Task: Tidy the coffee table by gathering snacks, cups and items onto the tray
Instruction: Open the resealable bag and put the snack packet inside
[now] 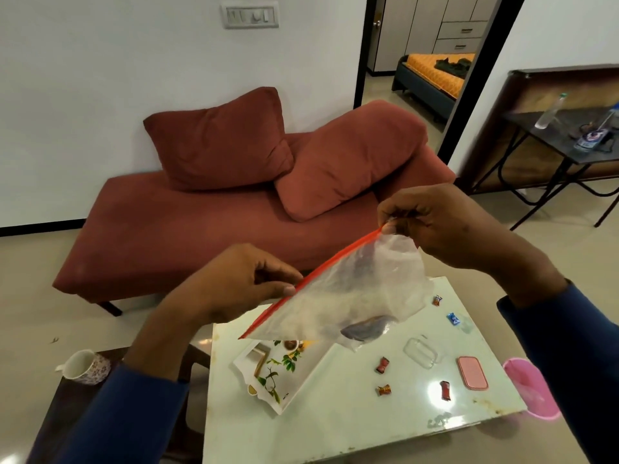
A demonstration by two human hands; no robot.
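The person holds a clear zip bag (pixel 348 296) up in the air above the coffee table (pixel 351 416). The left hand (pixel 234 286) pinches the red strip at its low end, and the right hand (pixel 435 222) pinches its high end. If one pinch slips, the dark snack inside could tip out before reaching the tray (pixel 284 400). The bag's long red edge slants up from lower left to upper right.

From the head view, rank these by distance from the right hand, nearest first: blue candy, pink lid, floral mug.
From the right hand:
1. Blue candy, on the table's far right, below that hand.
2. Pink lid, nearer the table's right edge.
3. Floral mug, far left, off the white table.
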